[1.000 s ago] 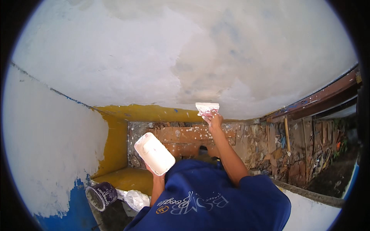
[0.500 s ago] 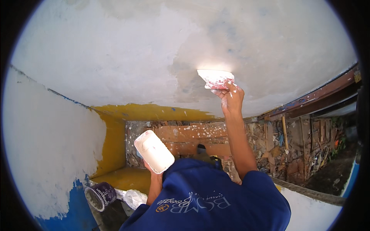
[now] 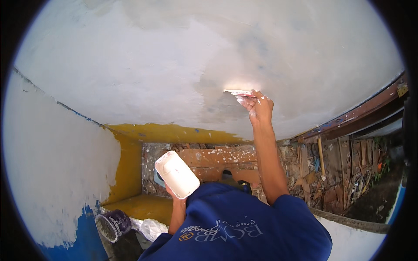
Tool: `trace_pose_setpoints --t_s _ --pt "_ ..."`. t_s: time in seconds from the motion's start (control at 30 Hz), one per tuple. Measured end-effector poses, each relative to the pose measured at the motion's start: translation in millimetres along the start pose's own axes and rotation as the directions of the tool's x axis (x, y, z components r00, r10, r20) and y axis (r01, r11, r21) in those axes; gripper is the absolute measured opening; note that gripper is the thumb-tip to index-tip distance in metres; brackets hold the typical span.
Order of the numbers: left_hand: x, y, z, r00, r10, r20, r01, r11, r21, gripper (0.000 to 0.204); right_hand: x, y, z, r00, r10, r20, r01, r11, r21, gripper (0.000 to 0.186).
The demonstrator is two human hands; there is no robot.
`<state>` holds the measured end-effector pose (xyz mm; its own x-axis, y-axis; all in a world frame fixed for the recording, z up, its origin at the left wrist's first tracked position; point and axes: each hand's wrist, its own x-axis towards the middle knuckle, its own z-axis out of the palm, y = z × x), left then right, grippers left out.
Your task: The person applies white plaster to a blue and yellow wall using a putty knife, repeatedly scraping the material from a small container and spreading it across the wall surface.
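My right hand [image 3: 260, 105] grips a red scraper [image 3: 239, 92] coated with white paste. Its thin edge is at the pale wall [image 3: 165, 74], over a beige-grey patch with bluish marks, and a bright glow shows on the surface just above it. Lower down, my left hand [image 3: 173, 193] holds a white rectangular tray [image 3: 177, 173] containing smooth off-white paste; most of that hand is hidden beneath it.
On the left are a side wall [image 3: 56, 165] with yellow and blue areas, a purple bucket [image 3: 113, 225] and crumpled white plastic [image 3: 152, 227]. Cardboard [image 3: 198, 155] and scraps cover the floor. A wooden pole [image 3: 321, 156] and dark beam [image 3: 357, 113] are at right.
My right hand has risen along the wall with the scraper, then dipped slightly as the blade tilted edge-on. The tray in my left hand has shifted only a little.
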<state>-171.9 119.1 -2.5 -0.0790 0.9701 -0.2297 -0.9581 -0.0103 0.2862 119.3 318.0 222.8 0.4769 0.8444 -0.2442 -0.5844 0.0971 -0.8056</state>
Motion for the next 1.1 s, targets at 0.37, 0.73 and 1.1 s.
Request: trace_pose_setpoints --t_s 0.37,0.73,1.1 --pt "2 4 -30 0.998 -0.043 0.035 0.042 0.999 0.008 0.062 7 178 -145 0.941 0.231 -0.247 -0.252 0.966 -0.053 0.018" --pt "6 9 -25 0.998 -0.052 0.028 0.052 0.999 0.004 0.06 16 85 -60 0.992 0.101 -0.076 -0.101 0.995 0.013 0.018" --pt "16 -4 -14 0.999 -0.032 0.029 0.036 0.993 -0.116 0.059 -41 19 -83 0.974 -0.223 0.03 0.224 0.974 -0.02 0.022"
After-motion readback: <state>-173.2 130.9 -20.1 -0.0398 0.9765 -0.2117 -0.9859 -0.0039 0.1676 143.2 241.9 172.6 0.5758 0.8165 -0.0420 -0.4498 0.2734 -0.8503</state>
